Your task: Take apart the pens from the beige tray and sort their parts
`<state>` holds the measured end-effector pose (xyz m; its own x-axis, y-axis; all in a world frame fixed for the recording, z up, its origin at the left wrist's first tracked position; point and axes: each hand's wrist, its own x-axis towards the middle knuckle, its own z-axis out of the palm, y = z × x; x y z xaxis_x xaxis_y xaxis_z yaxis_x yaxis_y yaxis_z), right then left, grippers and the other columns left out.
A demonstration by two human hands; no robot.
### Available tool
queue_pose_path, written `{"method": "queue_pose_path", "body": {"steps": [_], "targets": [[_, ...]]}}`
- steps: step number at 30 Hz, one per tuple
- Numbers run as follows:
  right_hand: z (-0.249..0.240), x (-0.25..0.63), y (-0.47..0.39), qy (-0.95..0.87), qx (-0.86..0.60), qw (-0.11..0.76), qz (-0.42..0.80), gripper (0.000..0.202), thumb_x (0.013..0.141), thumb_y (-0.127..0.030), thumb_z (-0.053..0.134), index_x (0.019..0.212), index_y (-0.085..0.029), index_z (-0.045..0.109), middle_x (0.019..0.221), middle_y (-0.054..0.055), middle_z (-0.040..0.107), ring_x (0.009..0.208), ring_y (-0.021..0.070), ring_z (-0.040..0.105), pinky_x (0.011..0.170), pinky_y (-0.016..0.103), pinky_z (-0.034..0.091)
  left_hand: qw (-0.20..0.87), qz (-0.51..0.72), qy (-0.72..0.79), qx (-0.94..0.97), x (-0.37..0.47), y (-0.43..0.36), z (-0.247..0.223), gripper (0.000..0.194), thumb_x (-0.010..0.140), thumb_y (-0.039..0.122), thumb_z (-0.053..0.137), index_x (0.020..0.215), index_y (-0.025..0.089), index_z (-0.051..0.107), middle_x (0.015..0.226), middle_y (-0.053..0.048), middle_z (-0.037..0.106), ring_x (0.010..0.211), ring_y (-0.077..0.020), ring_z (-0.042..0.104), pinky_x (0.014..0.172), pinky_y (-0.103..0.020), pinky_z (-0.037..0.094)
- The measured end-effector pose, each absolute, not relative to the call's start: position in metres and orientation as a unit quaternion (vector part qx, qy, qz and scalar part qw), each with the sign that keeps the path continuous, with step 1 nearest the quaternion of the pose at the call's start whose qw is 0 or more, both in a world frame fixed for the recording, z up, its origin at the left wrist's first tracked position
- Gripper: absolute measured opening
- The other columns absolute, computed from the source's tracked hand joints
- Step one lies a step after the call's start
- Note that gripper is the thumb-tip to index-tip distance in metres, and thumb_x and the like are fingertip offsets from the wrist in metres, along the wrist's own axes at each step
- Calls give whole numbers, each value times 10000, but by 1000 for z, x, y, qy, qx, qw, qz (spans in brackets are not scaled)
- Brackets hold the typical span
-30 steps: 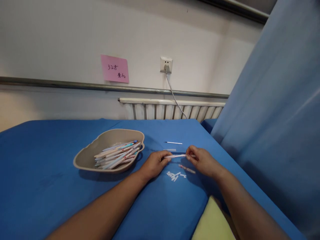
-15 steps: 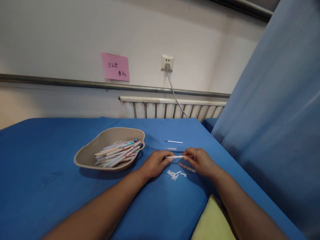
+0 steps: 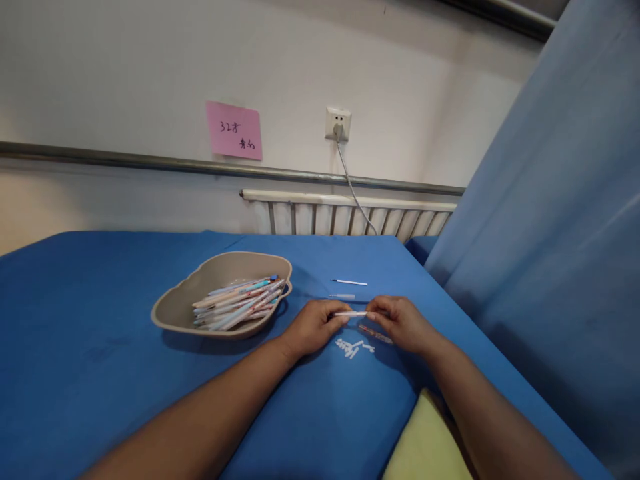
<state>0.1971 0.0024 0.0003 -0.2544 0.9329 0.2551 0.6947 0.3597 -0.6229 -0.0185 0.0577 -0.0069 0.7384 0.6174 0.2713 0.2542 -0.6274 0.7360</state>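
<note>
A slim, pale pinkish-white pen part (image 3: pixel 354 313) is stretched between my two hands, just above the blue cover. My left hand (image 3: pixel 314 327) pinches its left end, and the fingers of my right hand (image 3: pixel 400 323) are closed on its right end. Under my right fingers lies a clear pen barrel with a reddish pattern (image 3: pixel 376 334). Several short white pieces (image 3: pixel 353 349) are scattered in front of the hands. Beyond them lie a white pen refill (image 3: pixel 350 283) with a dark tip and a shorter translucent pen piece (image 3: pixel 343 296).
Left of my hands stands a beige plastic basket (image 3: pixel 163 321) holding many pens (image 3: pixel 240 308). A yellow-green cloth item (image 3: pixel 425 443) lies beneath my right forearm. The blue curtain (image 3: pixel 545 253) hangs along the right; a white rail (image 3: pixel 310 197) borders the far edge.
The view has shifted slightly. Both hands keep nearly the same place and hold on the pen part; a little more of it seems to show between them.
</note>
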Motion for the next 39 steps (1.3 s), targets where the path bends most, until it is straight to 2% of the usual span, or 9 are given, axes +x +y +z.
{"method": "queue_pose_path", "body": {"steps": [10, 16, 21, 24, 27, 29, 32, 35, 39], "targets": [[-9, 188, 7, -642, -524, 363, 427, 240, 776, -395, 549, 693, -170, 551, 587, -29, 528, 510, 95, 425, 488, 210, 330, 200, 277, 273, 899, -20, 53, -1, 221, 873, 218, 483, 1016, 186, 648, 980, -66, 677, 928, -193, 604, 837, -290, 434], [-18, 186, 11, -632, -530, 391, 408, 198, 764, -367, 561, 694, -184, 535, 587, -43, 503, 553, 104, 471, 541, 219, 406, 281, 263, 311, 869, -18, 55, 6, 343, 881, 354, 487, 1175, 211, 589, 1153, -63, 642, 1018, -200, 584, 888, -291, 415], [-22, 187, 10, -639, -545, 395, 371, 163, 782, -344, 547, 734, -189, 566, 624, -35, 531, 559, 103, 481, 569, 229, 448, 296, 244, 386, 839, -18, 61, 3, 400, 901, 441, 392, 764, 171, 653, 710, -31, 660, 681, -171, 586, 654, -262, 411], [-22, 186, 8, -643, -548, 390, 367, 150, 783, -328, 545, 734, -188, 565, 625, -36, 525, 544, 99, 473, 558, 228, 452, 418, 240, 399, 780, -16, 64, -5, 334, 807, 454, 527, 666, 159, 593, 532, 26, 545, 509, -119, 488, 527, -230, 356], [-20, 185, 8, -640, -539, 392, 383, 160, 779, -327, 549, 714, -181, 555, 611, -39, 507, 541, 96, 461, 559, 228, 455, 517, 298, 369, 713, -14, 65, -7, 251, 650, 354, 700, 719, 145, 579, 577, 43, 534, 538, -93, 472, 526, -204, 344], [-18, 185, 8, -639, -531, 395, 392, 166, 782, -331, 548, 715, -178, 551, 614, -38, 506, 549, 96, 462, 575, 232, 464, 554, 323, 349, 683, -12, 63, -5, 331, 579, 306, 759, 805, 144, 581, 679, 23, 580, 595, -93, 501, 551, -200, 362], [-16, 185, 7, -643, -532, 395, 385, 171, 792, -337, 543, 725, -180, 553, 621, -34, 512, 563, 100, 470, 585, 235, 474, 586, 309, 375, 649, -11, 62, -1, 429, 665, 441, 702, 946, 145, 568, 750, -15, 620, 587, -105, 536, 508, -204, 368], [-16, 185, 6, -656, -541, 385, 359, 168, 804, -337, 533, 742, -183, 564, 612, -33, 522, 549, 100, 470, 567, 229, 466, 584, 269, 415, 644, -12, 62, -1, 444, 778, 567, 528, 769, 127, 579, 605, -4, 579, 456, -84, 468, 435, -205, 309], [-15, 185, 5, -669, -546, 370, 343, 161, 807, -322, 522, 744, -181, 569, 609, -32, 531, 541, 99, 477, 564, 223, 453, 585, 297, 387, 648, -13, 62, -2, 287, 628, 365, 736, 705, 132, 587, 594, 23, 564, 507, -75, 468, 513, -205, 350]]}}
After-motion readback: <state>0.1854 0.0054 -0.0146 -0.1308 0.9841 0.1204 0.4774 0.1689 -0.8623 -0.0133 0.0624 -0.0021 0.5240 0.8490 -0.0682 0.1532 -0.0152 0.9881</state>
